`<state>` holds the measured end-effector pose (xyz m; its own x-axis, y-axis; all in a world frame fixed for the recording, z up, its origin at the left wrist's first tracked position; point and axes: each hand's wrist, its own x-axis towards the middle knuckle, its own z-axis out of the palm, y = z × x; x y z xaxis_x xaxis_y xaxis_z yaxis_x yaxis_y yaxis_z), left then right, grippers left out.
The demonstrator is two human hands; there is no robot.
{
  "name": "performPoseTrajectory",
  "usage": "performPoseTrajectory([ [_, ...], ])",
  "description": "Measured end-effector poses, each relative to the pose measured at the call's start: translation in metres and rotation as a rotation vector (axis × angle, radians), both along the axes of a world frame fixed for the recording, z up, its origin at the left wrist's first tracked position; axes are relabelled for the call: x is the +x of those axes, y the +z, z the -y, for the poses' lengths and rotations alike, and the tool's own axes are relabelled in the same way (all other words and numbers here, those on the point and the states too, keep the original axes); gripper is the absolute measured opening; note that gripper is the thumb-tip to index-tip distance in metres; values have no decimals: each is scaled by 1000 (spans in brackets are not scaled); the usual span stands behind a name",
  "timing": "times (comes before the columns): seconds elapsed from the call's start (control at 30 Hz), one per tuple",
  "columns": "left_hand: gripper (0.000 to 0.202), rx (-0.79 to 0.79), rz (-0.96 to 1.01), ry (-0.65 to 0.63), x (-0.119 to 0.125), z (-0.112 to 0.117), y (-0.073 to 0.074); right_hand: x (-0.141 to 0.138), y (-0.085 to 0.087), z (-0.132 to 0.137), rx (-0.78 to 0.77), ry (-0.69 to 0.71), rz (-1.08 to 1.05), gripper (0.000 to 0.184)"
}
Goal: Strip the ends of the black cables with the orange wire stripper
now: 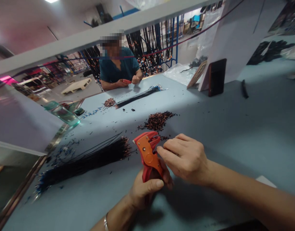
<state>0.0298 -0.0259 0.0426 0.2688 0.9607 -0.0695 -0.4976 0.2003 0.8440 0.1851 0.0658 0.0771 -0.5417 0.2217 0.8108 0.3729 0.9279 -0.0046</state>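
Note:
A red and orange wire stripper [149, 154] stands upright in my left hand [147, 187], whose fingers are wrapped round its handles. Close to the right of its jaws is my right hand [185, 157], fingers curled together; anything pinched in them is hidden from view. Behind the tool lies a pile of short dark and copper-coloured pieces [158, 121]. To the left of the tool, a thick bundle of black wires [89, 163] rests on the light blue table [224, 138], with copper-coloured ends towards the tool and blue ends at the far left.
Across the table a person [118, 67] holds a red tool near a second wire bundle [137, 96] and a small copper-coloured pile [110, 102]. A green bottle [63, 113] lies at the left edge. A phone [217, 77] leans against a white post at the right.

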Motion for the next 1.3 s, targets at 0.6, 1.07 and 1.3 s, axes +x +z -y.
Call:
performPoseTrajectory([
  [0.6,27,29,20,-8,-1,1,-5,0,-2,-8,-141,161,-139,12],
  [1.07,29,40,-69,-41,-3,2,-5,-4,-4,-1,-80,84,-80,16],
  [1.3,30,36,-84,-37,-4,1,-6,-2,-3,0,-39,113,-39,16],
])
